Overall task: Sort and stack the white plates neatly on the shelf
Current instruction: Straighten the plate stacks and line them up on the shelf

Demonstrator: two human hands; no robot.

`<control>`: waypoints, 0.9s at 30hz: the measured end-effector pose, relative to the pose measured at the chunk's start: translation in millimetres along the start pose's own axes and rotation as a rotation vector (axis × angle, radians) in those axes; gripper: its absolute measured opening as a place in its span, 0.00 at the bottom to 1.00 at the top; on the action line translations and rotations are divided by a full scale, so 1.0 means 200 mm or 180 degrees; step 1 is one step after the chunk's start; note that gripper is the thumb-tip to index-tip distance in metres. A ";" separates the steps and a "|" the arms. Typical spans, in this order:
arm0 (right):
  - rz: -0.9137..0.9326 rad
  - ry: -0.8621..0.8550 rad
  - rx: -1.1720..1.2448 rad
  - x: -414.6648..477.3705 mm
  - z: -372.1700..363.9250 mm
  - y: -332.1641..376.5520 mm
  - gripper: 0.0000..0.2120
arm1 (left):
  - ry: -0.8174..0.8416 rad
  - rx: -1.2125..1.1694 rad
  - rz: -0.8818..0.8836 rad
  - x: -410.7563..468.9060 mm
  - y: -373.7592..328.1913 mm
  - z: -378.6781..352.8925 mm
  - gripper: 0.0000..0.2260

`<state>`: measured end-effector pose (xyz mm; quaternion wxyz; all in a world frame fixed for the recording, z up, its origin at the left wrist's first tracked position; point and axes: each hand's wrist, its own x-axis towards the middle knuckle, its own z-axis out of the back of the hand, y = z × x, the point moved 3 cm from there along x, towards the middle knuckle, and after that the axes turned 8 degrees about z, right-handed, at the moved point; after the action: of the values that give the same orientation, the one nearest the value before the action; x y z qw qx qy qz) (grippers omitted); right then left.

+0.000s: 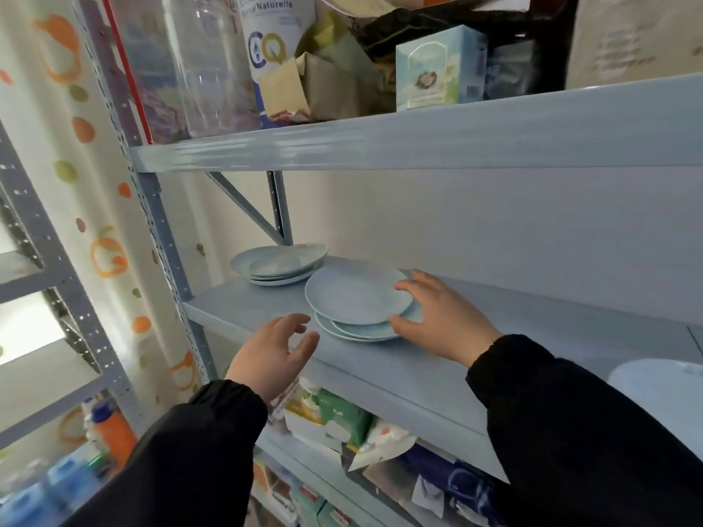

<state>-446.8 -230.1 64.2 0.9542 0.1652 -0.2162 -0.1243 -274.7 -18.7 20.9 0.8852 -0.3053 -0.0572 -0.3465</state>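
— Fingers (411, 286) of our right hand (447, 323)?
— Spread, touching the right rim of the near stack (355, 298) on the shelf (418, 370).
— Our left hand (271, 355)?
— Loosely parted, just left of it, not touching. The far stack (281, 265) sits behind.

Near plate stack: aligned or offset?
Offset. The top plate sits shifted back-left of the lower plates, whose rims stick out at the front. The right hand touches their right edge.

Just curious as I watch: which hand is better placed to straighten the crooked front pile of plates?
Right. The right hand touches the rim of the front pile, thumb by its lower plates. The left hand hovers open, short of it.
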 end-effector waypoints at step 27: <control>-0.1551 -0.0591 0.0073 0.29 -0.29 -0.26 0.41 | 0.0860 -0.1163 -0.0491 1.04 0.13 -0.36 0.29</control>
<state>-377.3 -280.3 17.5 0.8703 0.2110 -0.2581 -0.3626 -109.2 -165.9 15.7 0.7857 -0.4060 0.1023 -0.4554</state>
